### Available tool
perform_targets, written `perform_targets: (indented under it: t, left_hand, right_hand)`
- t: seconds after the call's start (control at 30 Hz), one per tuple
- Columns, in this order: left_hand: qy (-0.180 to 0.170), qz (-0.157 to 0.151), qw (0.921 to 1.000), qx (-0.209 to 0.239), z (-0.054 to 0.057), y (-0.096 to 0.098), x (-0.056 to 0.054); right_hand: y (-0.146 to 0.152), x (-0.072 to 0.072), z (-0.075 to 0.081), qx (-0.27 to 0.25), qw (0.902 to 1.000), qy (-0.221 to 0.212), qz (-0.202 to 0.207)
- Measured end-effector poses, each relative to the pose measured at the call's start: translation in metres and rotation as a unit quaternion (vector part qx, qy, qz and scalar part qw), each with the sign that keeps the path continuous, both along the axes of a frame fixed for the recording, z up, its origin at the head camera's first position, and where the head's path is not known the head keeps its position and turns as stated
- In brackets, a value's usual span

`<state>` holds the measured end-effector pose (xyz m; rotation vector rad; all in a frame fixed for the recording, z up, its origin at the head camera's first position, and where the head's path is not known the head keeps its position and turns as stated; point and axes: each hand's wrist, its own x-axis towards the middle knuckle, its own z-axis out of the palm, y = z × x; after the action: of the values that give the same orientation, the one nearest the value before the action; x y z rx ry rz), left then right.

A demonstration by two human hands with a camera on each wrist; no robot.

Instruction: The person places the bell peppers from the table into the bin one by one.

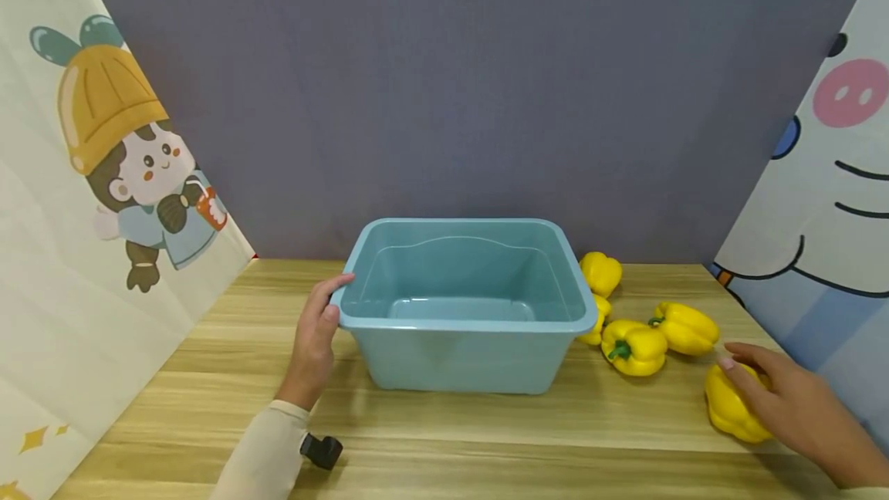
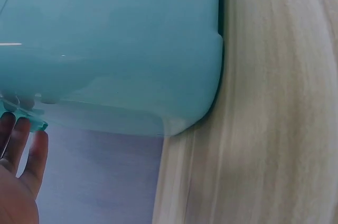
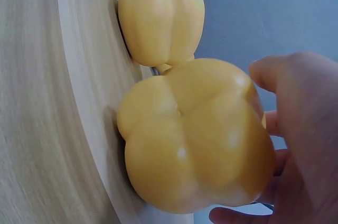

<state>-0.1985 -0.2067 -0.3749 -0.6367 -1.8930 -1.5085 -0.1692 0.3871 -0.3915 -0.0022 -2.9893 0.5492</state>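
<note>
A light blue plastic tub [image 1: 465,361] stands upright on the wooden table, with nothing seen inside it. My left hand [image 1: 314,346] grips its rim at the left side, thumb near the front corner; in the left wrist view its fingers [image 2: 36,155] reach the rim from outside. At the far right, my right hand [image 1: 799,400] holds a yellow bell pepper [image 1: 729,407] from above and the right, thumb over its top. The right wrist view has this bell pepper [image 3: 195,139] bottom-on, close over the tabletop, with the fingers partly hidden behind it.
Several more yellow bell peppers lie right of the tub: one with its green stem forward [image 1: 633,348], one on its side [image 1: 687,329], one farther back [image 1: 601,274], another partly behind the tub's edge [image 1: 599,322]. A grey panel [image 1: 444,99] stands behind the table [image 1: 430,430].
</note>
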Motion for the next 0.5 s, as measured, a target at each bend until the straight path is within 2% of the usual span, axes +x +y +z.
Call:
perform_targets:
  t: [0.17,0.4,0.5]
  left_hand:
    - [-0.006,0.007,1.0,-0.002,0.001,-0.001,0.0]
    - [-0.035,-0.012,0.9992,0.016,0.003,0.001,-0.001]
    - [-0.046,-0.01,0.9988,0.012,0.003,0.002,-0.001]
  right_hand:
    - [0.004,0.0,0.0,0.003,0.9999,-0.012,0.0]
    - [0.011,-0.001,-0.005,0.015,0.9997,-0.014,0.009]
    - [0.015,-0.001,-0.008,0.016,0.9996,-0.021,0.009]
